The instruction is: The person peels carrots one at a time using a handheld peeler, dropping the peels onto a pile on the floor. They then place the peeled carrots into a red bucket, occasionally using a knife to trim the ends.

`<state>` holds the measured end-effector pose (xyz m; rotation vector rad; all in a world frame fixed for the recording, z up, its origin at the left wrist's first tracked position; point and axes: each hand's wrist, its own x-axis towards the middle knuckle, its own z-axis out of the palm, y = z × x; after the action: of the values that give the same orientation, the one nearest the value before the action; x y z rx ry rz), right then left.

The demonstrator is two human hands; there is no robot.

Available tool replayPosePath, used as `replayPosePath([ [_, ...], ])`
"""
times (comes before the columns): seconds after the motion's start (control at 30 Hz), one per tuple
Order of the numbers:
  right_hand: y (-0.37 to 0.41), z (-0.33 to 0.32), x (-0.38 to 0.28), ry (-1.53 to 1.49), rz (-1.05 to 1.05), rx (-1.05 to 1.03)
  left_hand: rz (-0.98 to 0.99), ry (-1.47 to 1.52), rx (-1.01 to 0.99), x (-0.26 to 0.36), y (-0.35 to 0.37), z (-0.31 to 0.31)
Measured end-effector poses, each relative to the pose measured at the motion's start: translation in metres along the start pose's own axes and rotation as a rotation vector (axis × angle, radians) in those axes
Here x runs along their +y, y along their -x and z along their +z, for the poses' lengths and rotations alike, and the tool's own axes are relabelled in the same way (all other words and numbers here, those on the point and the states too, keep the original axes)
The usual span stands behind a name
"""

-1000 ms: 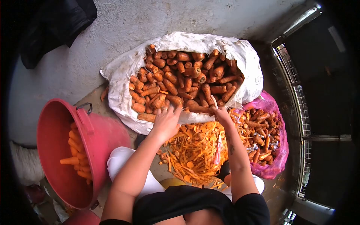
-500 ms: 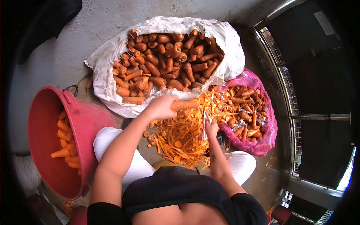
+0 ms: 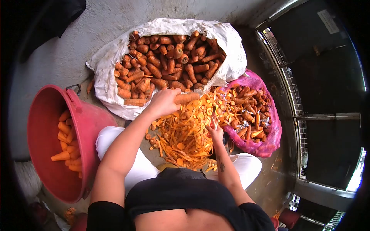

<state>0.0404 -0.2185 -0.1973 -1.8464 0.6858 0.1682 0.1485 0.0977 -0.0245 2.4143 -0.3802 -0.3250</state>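
A carrot (image 3: 187, 98) is gripped at its left end by my left hand (image 3: 165, 101), its other end pointing right, over the peelings. My right hand (image 3: 216, 133) is closed round a slim red-and-white hand tool (image 3: 214, 122), a little below and right of the carrot and apart from it. The tool is too small and blurred to name exactly. Beneath both hands spreads a heap of orange carrot peelings (image 3: 185, 142) with round cut-off slices among them. Just beyond my left hand lies an open white sack (image 3: 104, 86) full of unpeeled carrots (image 3: 154, 70).
At my left a red bucket (image 3: 94, 119) leans over, with peeled carrots (image 3: 69, 144) inside. A pink mesh sack (image 3: 274, 134) of carrots and scraps stands on the right. Beyond it are dark panels (image 3: 327, 146) with metal grating. My white-clad knees flank the peelings.
My left hand has lifted slightly up and left with the carrot. The right hand has dropped slightly and the tool has turned in it. The whole view has shifted a little.
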Motion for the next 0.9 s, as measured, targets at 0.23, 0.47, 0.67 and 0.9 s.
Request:
replayPosePath([
  [0.23, 0.061, -0.011, -0.137, -0.052, -0.362, -0.062, 0.006, 0.089, 0.024, 0.014, 0.005, 0.003],
  [0.47, 0.050, 0.015, -0.146, -0.281, -0.388, -0.270, 0.096, -0.043, 0.223, 0.016, -0.006, 0.010],
  [0.67, 0.045, 0.014, -0.147, -0.053, -0.652, -0.247, 0.169, -0.115, 0.430, 0.007, -0.023, 0.014],
  [0.9, 0.044, 0.014, -0.153, -0.022, -0.641, -0.267, 0.116, -0.110, 0.365, 0.018, -0.027, 0.017],
])
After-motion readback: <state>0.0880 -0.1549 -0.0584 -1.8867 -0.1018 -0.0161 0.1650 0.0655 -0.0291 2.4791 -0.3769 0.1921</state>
